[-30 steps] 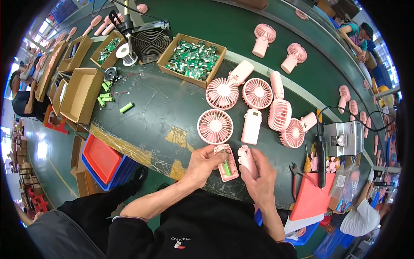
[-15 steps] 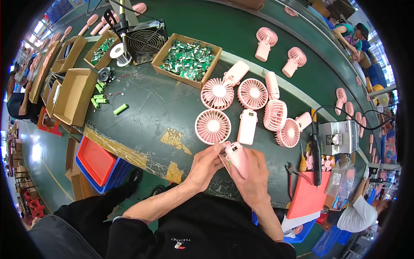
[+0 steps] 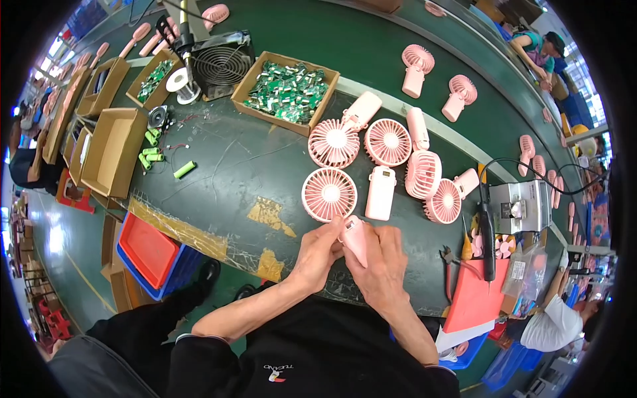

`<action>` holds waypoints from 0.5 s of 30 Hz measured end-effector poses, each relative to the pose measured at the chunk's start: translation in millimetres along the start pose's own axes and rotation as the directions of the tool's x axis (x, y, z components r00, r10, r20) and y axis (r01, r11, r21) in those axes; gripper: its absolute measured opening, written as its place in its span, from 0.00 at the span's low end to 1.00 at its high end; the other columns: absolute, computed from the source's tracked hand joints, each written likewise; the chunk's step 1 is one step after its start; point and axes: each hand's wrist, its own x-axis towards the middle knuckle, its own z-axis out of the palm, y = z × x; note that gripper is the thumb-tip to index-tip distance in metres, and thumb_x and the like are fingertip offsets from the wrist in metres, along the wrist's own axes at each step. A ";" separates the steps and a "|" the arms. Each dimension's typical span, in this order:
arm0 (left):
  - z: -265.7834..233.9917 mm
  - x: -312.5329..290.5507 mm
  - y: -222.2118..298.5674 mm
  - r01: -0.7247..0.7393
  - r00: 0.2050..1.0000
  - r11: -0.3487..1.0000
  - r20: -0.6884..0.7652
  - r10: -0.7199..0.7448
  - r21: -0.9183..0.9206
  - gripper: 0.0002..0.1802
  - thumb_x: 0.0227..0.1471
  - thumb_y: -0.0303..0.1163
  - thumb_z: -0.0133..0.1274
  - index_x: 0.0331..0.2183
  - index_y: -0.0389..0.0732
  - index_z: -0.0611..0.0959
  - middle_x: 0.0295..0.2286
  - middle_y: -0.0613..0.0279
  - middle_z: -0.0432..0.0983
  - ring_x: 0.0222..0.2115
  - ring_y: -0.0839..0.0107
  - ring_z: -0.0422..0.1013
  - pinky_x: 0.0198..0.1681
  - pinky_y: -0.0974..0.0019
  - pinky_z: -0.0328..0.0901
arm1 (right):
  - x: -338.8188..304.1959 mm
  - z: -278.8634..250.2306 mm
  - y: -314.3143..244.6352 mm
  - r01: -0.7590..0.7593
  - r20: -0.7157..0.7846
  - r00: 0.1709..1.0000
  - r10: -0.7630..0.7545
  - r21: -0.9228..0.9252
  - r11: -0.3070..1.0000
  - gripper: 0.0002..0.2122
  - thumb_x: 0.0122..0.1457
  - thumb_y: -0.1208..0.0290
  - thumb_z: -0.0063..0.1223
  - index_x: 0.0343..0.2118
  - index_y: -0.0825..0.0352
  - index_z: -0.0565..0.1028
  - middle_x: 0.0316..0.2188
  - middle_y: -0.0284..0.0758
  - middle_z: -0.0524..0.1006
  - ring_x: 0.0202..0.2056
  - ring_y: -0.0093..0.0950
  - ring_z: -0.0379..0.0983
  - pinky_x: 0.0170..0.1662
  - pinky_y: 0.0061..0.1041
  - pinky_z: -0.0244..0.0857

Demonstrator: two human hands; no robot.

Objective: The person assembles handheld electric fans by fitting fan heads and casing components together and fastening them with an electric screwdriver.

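Both of my hands hold the pink handle of a handheld fan [image 3: 354, 240] above the near edge of the bench. My left hand [image 3: 317, 255] pinches its upper end by the dark slot. Around its other side wrap the fingers of my right hand [image 3: 379, 268], hiding much of the handle. Just beyond lies a round pink fan head [image 3: 330, 194], with its white-bladed grille facing up. Beside it rests a pink fan handle [image 3: 381, 193] with a small dark window. Several more pink fans [image 3: 389, 142] are grouped farther back.
A cardboard box of green circuit boards [image 3: 289, 93] stands at the back, near a black blower [image 3: 223, 65] and solder spool [image 3: 182, 86]. Green battery cells [image 3: 185, 170] lie left. At right are pliers [image 3: 448, 272], a hanging black electric screwdriver [image 3: 488, 239] and a red sheet [image 3: 475, 298].
My hands have turned the pink handle, so it shows narrower and more of it is covered. On the belt behind, the pink fans have shifted slightly right.
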 end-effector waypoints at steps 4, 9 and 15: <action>-6.9 5.6 -10.3 0.033 0.993 0.994 -0.118 -0.021 0.105 0.18 0.57 0.33 0.51 0.45 0.31 0.77 0.40 0.58 0.77 0.41 0.69 0.73 0.46 0.65 0.67 | -8.5 -1.3 4.2 -0.003 0.035 0.999 0.005 -0.034 0.999 0.22 0.44 0.71 0.63 0.45 0.67 0.73 0.32 0.38 0.69 0.36 0.38 0.68 0.29 0.37 0.67; -6.7 10.4 -2.4 -0.026 0.983 0.996 -0.181 0.040 0.081 0.10 0.55 0.28 0.53 0.38 0.33 0.80 0.32 0.61 0.78 0.31 0.74 0.74 0.33 0.71 0.69 | -7.6 3.8 5.1 0.072 -0.030 0.997 -0.070 0.072 0.995 0.24 0.47 0.67 0.60 0.48 0.73 0.71 0.36 0.41 0.68 0.39 0.36 0.68 0.30 0.30 0.69; -4.9 10.4 -3.5 -0.023 0.987 0.997 -0.159 0.034 0.068 0.10 0.54 0.28 0.55 0.37 0.33 0.80 0.32 0.60 0.78 0.31 0.73 0.75 0.32 0.70 0.70 | -16.4 5.2 8.1 0.119 -0.019 0.993 -0.119 -0.040 0.992 0.18 0.48 0.68 0.57 0.39 0.76 0.72 0.35 0.42 0.67 0.42 0.37 0.65 0.36 0.25 0.69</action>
